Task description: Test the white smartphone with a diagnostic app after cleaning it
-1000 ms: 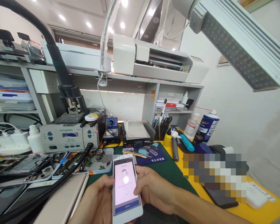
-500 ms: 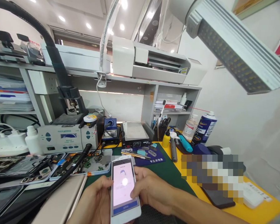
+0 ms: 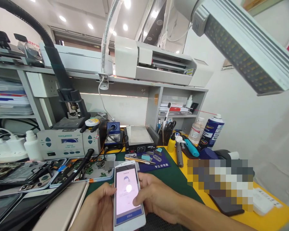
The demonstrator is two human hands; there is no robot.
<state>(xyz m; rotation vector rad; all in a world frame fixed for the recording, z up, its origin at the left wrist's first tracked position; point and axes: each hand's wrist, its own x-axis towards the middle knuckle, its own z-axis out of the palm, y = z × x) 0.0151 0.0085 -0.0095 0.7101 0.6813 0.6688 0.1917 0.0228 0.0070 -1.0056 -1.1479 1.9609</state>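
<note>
A white smartphone [image 3: 128, 195] is held upright between both hands, its screen lit pink with a blue bar along the bottom. My left hand [image 3: 102, 203] supports its left side, the thumb lying on that edge. Wrapped round the right side, my right hand [image 3: 156, 195] has its thumb over the lower right of the screen. The fingers behind the phone are hidden. Under and beyond the hands lies a dark green mat [image 3: 175, 183]. A gold-coloured device [image 3: 60, 205] lies left of my left hand.
Trays of circuit boards [image 3: 98, 168] sit at the left, crossed by a black hose [image 3: 72, 178]. Behind stand a grey hot-air station [image 3: 69, 144] and a flat heating plate [image 3: 141, 134]. Blades and tweezers lie on a blue mat [image 3: 156, 163]. A spray can [image 3: 212, 131] stands right; a lamp [image 3: 245, 48] hangs above.
My right thumb has shifted slightly left on the screen. Both hands still hold the phone, and the screen looks the same. The view has moved very slightly.
</note>
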